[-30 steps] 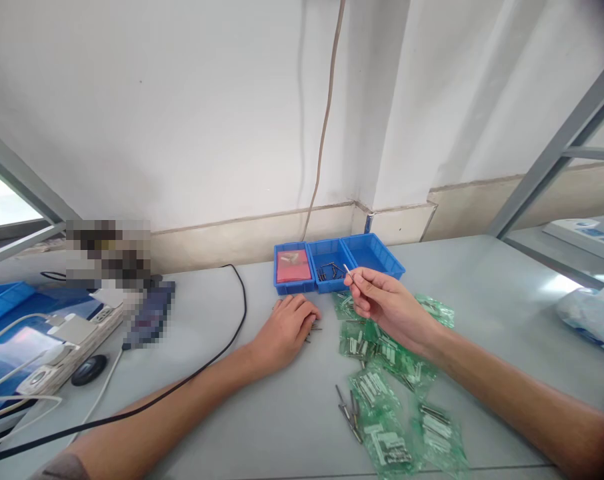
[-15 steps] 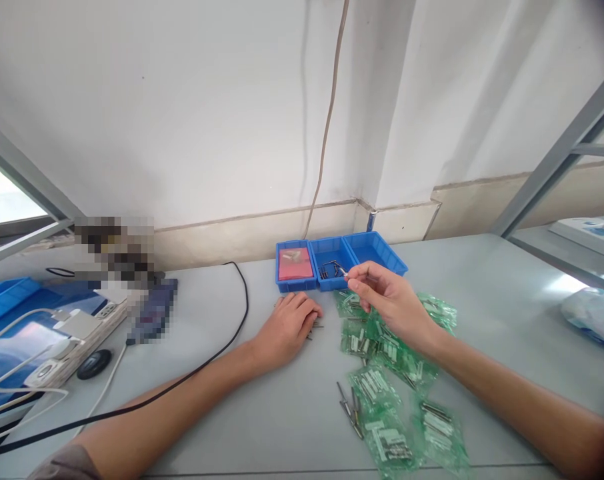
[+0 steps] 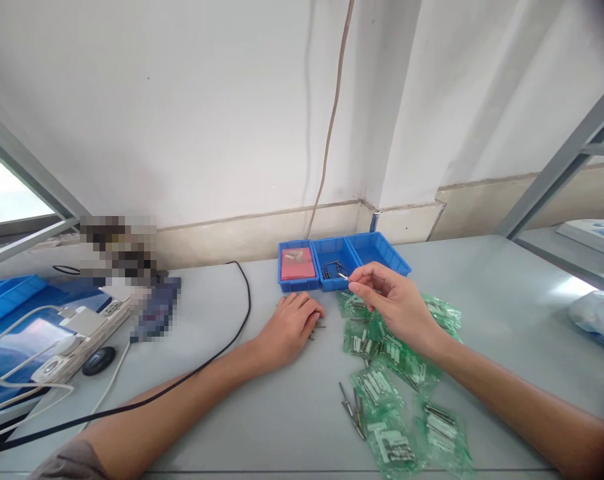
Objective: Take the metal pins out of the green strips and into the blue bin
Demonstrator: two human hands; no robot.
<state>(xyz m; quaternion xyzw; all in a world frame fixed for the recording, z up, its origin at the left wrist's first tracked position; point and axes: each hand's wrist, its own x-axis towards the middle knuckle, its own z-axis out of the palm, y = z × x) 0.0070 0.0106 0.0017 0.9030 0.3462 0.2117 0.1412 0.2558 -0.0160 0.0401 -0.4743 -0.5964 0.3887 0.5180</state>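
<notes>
My right hand [image 3: 395, 303] pinches a small metal pin [image 3: 343, 276] between thumb and fingers, its tip just over the front edge of the middle blue bin [image 3: 332, 265], which holds several dark pins. My left hand [image 3: 291, 327] rests palm down on the grey table [image 3: 262, 413], fingers curled over a few loose pins [image 3: 318, 325]. Several green plastic bags [image 3: 392, 400] of pins lie under and in front of my right forearm. A few loose pins [image 3: 351, 410] lie beside the bags.
A left blue bin [image 3: 296, 265] holds a red pad, and a right blue bin [image 3: 379, 250] stands beside the middle one. A black cable [image 3: 232, 333] crosses the table. A power strip [image 3: 77, 340], white cords and a blue tray [image 3: 7, 293] sit at far left.
My right hand has lowered and moved slightly left, bringing the pin's tip down to the middle bin's front edge. My left hand has stayed put.
</notes>
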